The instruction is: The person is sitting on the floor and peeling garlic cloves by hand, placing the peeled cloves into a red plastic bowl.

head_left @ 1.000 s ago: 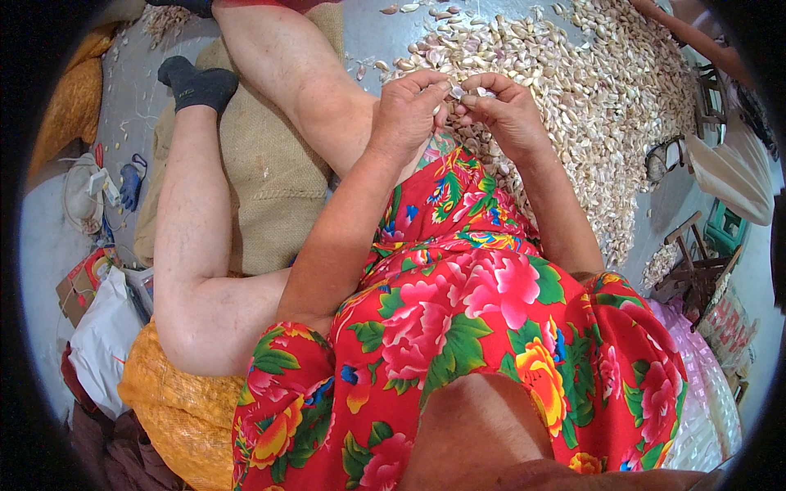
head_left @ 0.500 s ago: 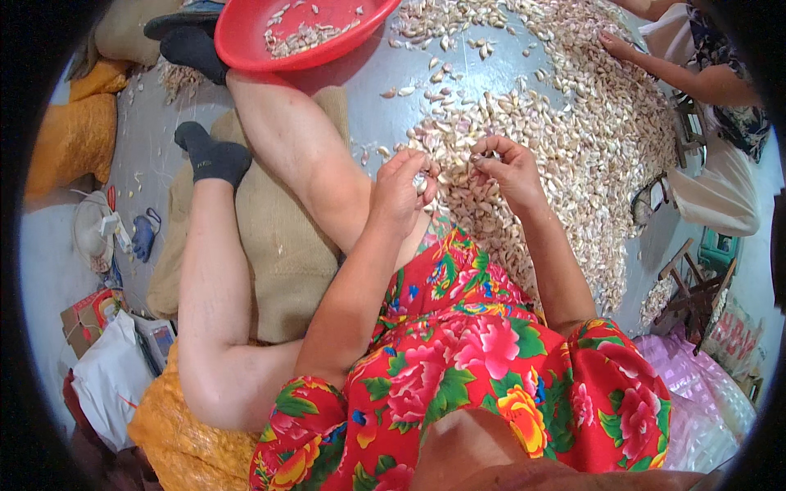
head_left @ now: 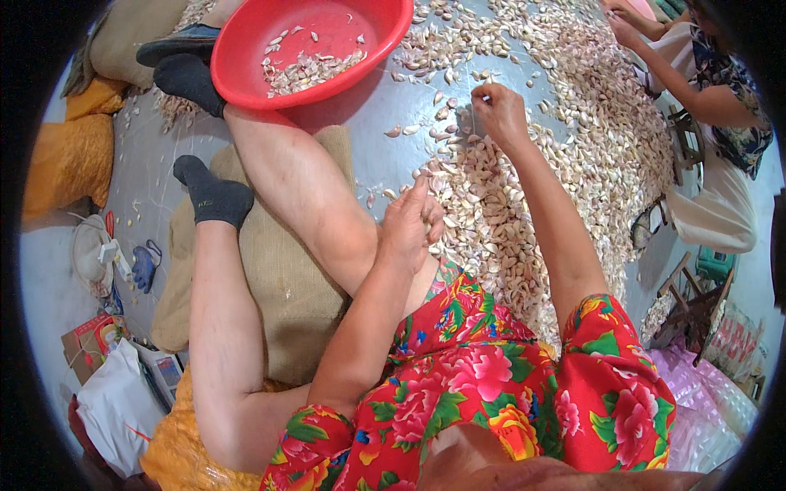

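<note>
My left hand (head_left: pixel 409 219) is above my thigh at the near-left edge of a large heap of garlic cloves (head_left: pixel 491 213). Its fingers are curled in, and whatever they hold is hidden. Farther out and to the right, my right hand (head_left: pixel 501 114) hovers over the heap's thinner far part. Thumb and fingertips there are pinched together, with a small pale spot between them too tiny to name. Ahead and to the left, a red plastic basin (head_left: pixel 246 49) holds a small pile of garlic cloves or peelings (head_left: pixel 315 72).
A burlap sack (head_left: pixel 295 270) lies under my legs, beside my dark-socked foot (head_left: pixel 214 192). Another person's hands (head_left: pixel 629 24) are at the far right, over the heap. Orange sacks (head_left: pixel 78 159), a blue glove (head_left: pixel 146 266) and a white bag (head_left: pixel 115 409) lie left.
My right hand has moved up and away from my left, out over the far cloves. The left hand has lowered slightly, and its clove no longer shows. The other person's hands have lifted.
</note>
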Motion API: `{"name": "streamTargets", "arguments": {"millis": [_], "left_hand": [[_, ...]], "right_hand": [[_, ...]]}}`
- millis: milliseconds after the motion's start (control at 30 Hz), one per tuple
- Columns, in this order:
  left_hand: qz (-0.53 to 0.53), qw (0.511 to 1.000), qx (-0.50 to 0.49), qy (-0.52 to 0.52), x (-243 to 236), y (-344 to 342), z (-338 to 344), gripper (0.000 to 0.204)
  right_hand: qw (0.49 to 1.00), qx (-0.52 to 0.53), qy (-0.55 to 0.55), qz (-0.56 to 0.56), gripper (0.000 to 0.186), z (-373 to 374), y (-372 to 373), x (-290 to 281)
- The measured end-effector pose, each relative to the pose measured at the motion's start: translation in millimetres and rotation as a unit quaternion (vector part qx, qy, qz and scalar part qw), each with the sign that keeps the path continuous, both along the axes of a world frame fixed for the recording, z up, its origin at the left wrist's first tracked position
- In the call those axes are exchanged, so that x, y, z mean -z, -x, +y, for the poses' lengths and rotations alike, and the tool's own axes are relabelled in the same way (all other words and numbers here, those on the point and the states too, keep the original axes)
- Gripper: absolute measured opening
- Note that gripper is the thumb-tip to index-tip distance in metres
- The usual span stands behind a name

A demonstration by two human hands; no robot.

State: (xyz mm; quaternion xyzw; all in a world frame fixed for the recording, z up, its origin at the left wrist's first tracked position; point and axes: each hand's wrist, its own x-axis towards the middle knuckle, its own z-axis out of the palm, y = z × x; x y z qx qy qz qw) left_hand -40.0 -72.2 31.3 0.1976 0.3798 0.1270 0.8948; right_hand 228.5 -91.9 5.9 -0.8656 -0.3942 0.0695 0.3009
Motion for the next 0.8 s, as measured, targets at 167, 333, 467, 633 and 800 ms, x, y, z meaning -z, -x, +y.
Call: {"name": "streamTargets", "arguments": {"millis": [167, 333, 467, 633, 800], "left_hand": [[0.003, 1.0, 0.025, -0.007, -5, 0, 2, 0.043], [0.001, 1.0, 0.02, -0.003, -5, 0, 3, 0.036], [0.015, 0.999, 0.019, -0.036, -8, -3, 2, 0.033], [0.009, 0.993, 0.005, -0.115, 0, -10, -4, 0.02], [0.057, 0.937, -0.003, -0.345, 8, -9, -8, 0.015]], "right_hand": [[0.998, -0.013, -0.019, -0.06, 0.021, 59, -15, 20], [0.991, -0.036, 0.106, -0.069, 0.017, 84, -25, 29], [0.978, -0.074, 0.152, -0.123, 0.019, 72, -27, 31], [0.99, -0.067, 0.025, 0.125, 0.029, 24, -27, 30], [0.87, -0.05, -0.099, 0.48, 0.025, -29, 34, -20]]}}
